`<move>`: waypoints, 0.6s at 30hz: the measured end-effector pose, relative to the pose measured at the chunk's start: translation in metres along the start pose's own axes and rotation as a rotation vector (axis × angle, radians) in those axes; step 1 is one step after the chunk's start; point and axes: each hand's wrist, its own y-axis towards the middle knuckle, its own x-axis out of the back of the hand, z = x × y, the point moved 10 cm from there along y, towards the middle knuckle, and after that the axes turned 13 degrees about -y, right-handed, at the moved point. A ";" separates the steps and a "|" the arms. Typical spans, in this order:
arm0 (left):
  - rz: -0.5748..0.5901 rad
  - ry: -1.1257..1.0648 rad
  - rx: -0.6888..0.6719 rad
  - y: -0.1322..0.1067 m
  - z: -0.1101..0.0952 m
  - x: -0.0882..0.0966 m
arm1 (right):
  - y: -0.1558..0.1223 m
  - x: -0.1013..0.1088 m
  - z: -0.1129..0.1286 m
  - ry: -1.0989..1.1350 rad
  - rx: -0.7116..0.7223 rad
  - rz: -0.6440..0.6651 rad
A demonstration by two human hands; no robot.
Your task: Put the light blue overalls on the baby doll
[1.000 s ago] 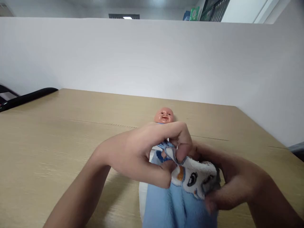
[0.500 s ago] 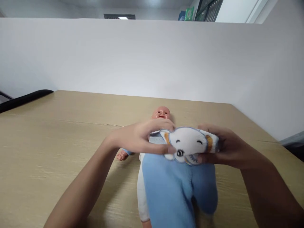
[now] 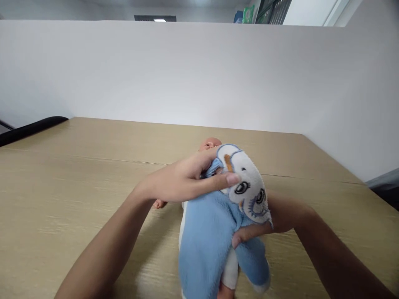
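A baby doll point(image 3: 208, 145) lies on its back on the wooden table point(image 3: 77, 178), head away from me, mostly hidden by cloth. A fluffy light-blue garment point(image 3: 205, 232) with a white animal face patch point(image 3: 246, 187) covers its body. My left hand point(image 3: 183, 180) pinches the garment's upper edge beside the patch, thumb on top. My right hand point(image 3: 274, 216) grips the garment from the right, below the patch, its fingers partly hidden by the fabric. One small doll hand point(image 3: 158, 204) sticks out on the left.
A white partition wall point(image 3: 199, 74) runs along the table's far and right edges. A black chair back point(image 3: 31, 128) shows at the far left. A dark object point(image 3: 385, 189) sits past the table's right edge.
The animal face patch has turned from lying flat to tilted upright and has moved up toward the doll's head. My right hand has dropped lower under the fabric; my left hand stays pinching the top edge.
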 end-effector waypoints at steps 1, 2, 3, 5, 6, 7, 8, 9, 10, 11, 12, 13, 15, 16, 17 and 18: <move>0.042 -0.012 0.047 -0.002 0.006 0.001 | 0.000 0.001 0.000 0.029 -0.005 -0.003; 0.098 -0.027 0.092 -0.005 0.012 0.001 | -0.001 0.004 0.000 0.070 -0.010 -0.015; 0.160 -0.039 0.133 -0.009 0.017 0.000 | -0.002 0.007 -0.001 0.116 -0.012 -0.029; 0.258 -0.040 0.180 -0.015 0.025 -0.001 | -0.004 0.013 -0.004 0.223 -0.010 -0.074; 0.274 -0.024 0.186 -0.016 0.027 0.000 | -0.005 0.015 -0.006 0.270 -0.008 -0.092; 0.268 -0.003 0.178 -0.016 0.027 0.002 | -0.006 0.016 -0.008 0.303 -0.012 -0.109; 0.244 0.010 0.153 -0.014 0.024 0.004 | -0.006 0.016 -0.011 0.317 -0.026 -0.123; 0.212 0.011 0.118 -0.012 0.021 0.006 | -0.007 0.016 -0.014 0.311 -0.048 -0.136; 0.179 0.001 0.083 -0.010 0.017 0.008 | -0.006 0.015 -0.017 0.286 -0.075 -0.141; 0.147 -0.014 0.058 -0.008 0.014 0.010 | -0.006 0.014 -0.019 0.245 -0.104 -0.131; 0.120 -0.031 0.041 -0.006 0.012 0.011 | -0.005 0.011 -0.019 0.200 -0.130 -0.107; 0.101 -0.044 0.032 -0.004 0.011 0.012 | -0.003 0.007 -0.019 0.158 -0.146 -0.073; 0.092 -0.059 0.028 -0.003 0.011 0.013 | 0.000 -0.001 -0.016 0.114 -0.147 0.009; 0.102 -0.067 0.037 -0.003 0.011 0.012 | 0.002 -0.004 -0.014 0.119 -0.138 0.042; 0.124 -0.077 0.055 -0.004 0.013 0.010 | 0.002 -0.007 -0.012 0.144 -0.123 0.062; 0.156 -0.089 0.083 -0.005 0.016 0.008 | 0.003 -0.008 -0.011 0.186 -0.110 0.064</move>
